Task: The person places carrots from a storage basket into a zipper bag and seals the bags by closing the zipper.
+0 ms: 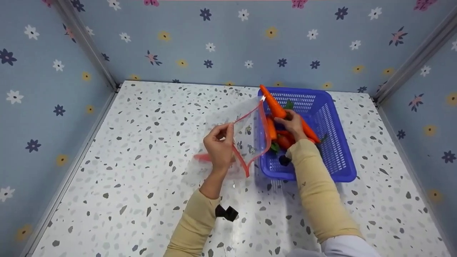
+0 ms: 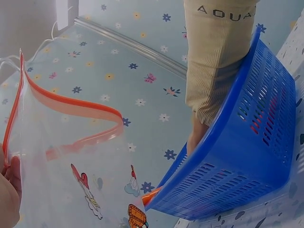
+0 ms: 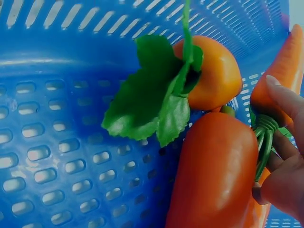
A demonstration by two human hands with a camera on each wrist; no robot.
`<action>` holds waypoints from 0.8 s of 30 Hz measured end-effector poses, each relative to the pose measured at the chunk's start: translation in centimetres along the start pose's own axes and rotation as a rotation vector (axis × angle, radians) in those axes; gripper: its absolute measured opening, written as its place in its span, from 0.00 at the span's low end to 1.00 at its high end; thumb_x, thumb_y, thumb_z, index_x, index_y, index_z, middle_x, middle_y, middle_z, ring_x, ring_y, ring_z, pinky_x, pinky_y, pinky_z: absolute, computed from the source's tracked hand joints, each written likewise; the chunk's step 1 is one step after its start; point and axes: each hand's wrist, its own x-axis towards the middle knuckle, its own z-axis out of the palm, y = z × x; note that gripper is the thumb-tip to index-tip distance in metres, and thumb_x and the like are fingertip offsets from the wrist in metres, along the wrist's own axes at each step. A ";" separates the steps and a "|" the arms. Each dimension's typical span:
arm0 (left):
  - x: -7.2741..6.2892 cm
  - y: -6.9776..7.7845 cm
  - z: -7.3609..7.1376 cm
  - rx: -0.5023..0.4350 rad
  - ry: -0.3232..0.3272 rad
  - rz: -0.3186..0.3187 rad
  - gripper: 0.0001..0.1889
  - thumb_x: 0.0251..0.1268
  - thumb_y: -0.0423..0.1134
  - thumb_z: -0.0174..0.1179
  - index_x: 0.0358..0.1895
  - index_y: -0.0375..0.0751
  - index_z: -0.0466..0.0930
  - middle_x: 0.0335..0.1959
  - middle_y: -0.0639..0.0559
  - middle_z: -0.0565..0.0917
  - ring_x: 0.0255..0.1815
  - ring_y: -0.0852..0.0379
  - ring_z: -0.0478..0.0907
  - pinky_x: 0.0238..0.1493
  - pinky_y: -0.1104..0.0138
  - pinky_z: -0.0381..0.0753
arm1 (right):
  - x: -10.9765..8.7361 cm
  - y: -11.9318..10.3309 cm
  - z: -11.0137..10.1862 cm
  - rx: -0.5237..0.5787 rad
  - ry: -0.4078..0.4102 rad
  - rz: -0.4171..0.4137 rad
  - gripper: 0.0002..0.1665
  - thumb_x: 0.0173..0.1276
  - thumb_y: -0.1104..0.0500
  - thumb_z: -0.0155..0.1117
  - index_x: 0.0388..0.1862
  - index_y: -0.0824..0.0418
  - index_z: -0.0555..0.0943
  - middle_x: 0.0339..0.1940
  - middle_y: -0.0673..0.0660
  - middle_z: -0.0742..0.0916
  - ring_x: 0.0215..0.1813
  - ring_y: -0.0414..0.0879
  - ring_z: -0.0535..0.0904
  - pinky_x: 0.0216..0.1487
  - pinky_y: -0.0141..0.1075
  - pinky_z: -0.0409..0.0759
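My left hand (image 1: 219, 144) pinches the red-edged mouth of a clear zip bag (image 2: 61, 185) with small printed pictures; the mouth gapes toward the basket. My right hand (image 1: 293, 125) is inside the blue plastic basket (image 1: 344, 142), gripping a carrot (image 1: 273, 102) near its green stem end. That carrot slants up, its tip over the basket's far left corner. Beside it lie another orange carrot (image 1: 271, 127) and red vegetables (image 1: 284, 141). In the right wrist view, a round orange fruit (image 3: 216, 71) with green leaves (image 3: 142, 95) lies behind a thick orange-red vegetable (image 3: 213, 171).
A red strip (image 1: 202, 157) with clear plastic lies on the speckled white table (image 1: 142, 142), left of the basket and partly under my left hand. Flower-patterned panels (image 1: 228, 43) enclose the table at the back and both sides. The basket stands near the back panel.
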 end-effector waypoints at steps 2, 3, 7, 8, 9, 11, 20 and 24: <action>0.0 -0.1 0.0 0.006 0.002 0.012 0.05 0.53 0.27 0.59 0.27 0.25 0.80 0.19 0.39 0.78 0.18 0.61 0.69 0.17 0.73 0.69 | 0.0 -0.1 0.0 0.001 0.007 -0.013 0.33 0.56 0.54 0.65 0.59 0.61 0.67 0.55 0.62 0.74 0.52 0.54 0.69 0.57 0.45 0.66; 0.0 -0.1 0.0 0.009 0.005 0.013 0.05 0.53 0.27 0.59 0.27 0.25 0.80 0.19 0.39 0.78 0.18 0.61 0.69 0.17 0.73 0.69 | 0.1 -0.2 0.0 0.007 0.012 -0.021 0.33 0.56 0.54 0.66 0.59 0.62 0.67 0.55 0.63 0.74 0.52 0.54 0.70 0.56 0.44 0.67; 0.0 0.0 0.0 0.001 0.008 -0.003 0.04 0.52 0.25 0.59 0.26 0.24 0.80 0.18 0.42 0.77 0.17 0.62 0.69 0.17 0.75 0.69 | 0.3 -0.8 0.1 0.044 0.034 -0.059 0.32 0.56 0.57 0.65 0.59 0.65 0.68 0.54 0.65 0.75 0.51 0.54 0.71 0.53 0.41 0.70; 0.0 0.1 0.0 -0.006 0.008 -0.007 0.04 0.52 0.25 0.59 0.26 0.24 0.80 0.17 0.42 0.77 0.17 0.63 0.69 0.17 0.75 0.69 | 0.4 -0.9 0.0 0.045 0.038 -0.071 0.33 0.56 0.58 0.65 0.59 0.66 0.67 0.54 0.65 0.75 0.51 0.54 0.71 0.52 0.40 0.70; 0.0 0.2 0.0 -0.011 0.008 -0.009 0.03 0.52 0.24 0.59 0.26 0.24 0.80 0.17 0.42 0.77 0.17 0.63 0.69 0.16 0.75 0.69 | 0.4 -1.1 0.0 0.054 0.040 -0.075 0.33 0.56 0.58 0.65 0.59 0.66 0.67 0.54 0.65 0.75 0.52 0.54 0.71 0.51 0.40 0.71; 0.0 0.8 0.0 -0.019 0.003 -0.008 0.03 0.51 0.22 0.58 0.26 0.22 0.79 0.17 0.41 0.77 0.17 0.63 0.69 0.16 0.75 0.68 | 0.3 -1.5 -0.2 0.054 0.043 -0.075 0.33 0.56 0.58 0.65 0.59 0.65 0.67 0.54 0.65 0.75 0.51 0.53 0.71 0.49 0.39 0.72; 0.1 2.6 0.1 -0.004 0.001 -0.017 0.03 0.50 0.20 0.57 0.26 0.20 0.78 0.17 0.38 0.76 0.18 0.64 0.68 0.18 0.76 0.68 | -0.8 -4.0 -2.0 0.015 0.063 -0.126 0.34 0.54 0.54 0.67 0.58 0.63 0.69 0.54 0.65 0.75 0.54 0.55 0.71 0.55 0.43 0.68; 0.1 2.6 0.0 0.004 0.000 -0.007 0.02 0.50 0.20 0.57 0.26 0.20 0.78 0.17 0.37 0.76 0.18 0.63 0.68 0.18 0.75 0.68 | -1.8 -5.6 -2.6 0.077 0.035 -0.101 0.34 0.53 0.53 0.67 0.59 0.60 0.68 0.55 0.63 0.75 0.54 0.53 0.70 0.55 0.44 0.68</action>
